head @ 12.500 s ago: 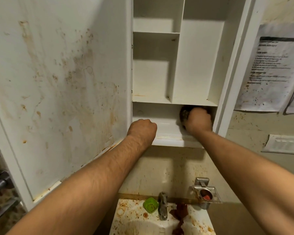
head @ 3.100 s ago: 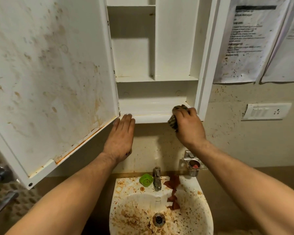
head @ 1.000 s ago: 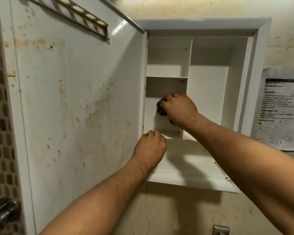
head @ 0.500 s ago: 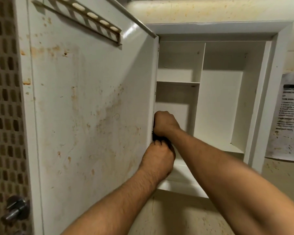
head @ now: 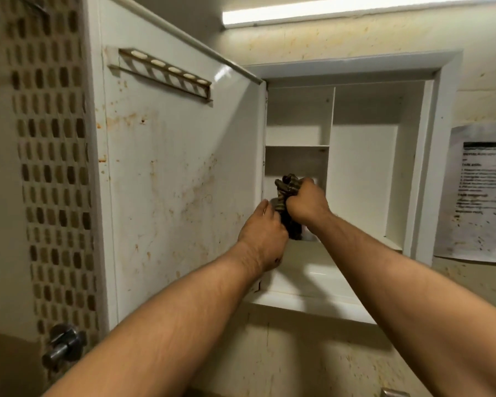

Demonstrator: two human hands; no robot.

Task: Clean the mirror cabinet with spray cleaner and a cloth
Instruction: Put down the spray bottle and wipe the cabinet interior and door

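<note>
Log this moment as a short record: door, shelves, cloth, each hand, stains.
door: cabinet door swung open to the left
shelves: cabinet compartments hold nothing visible
cloth: dark cloth bunched in front of the lower left compartment
right hand: right hand fisted around the cloth
left hand: left hand on the cloth's lower end
stains: brown stains over the door's inner face
</note>
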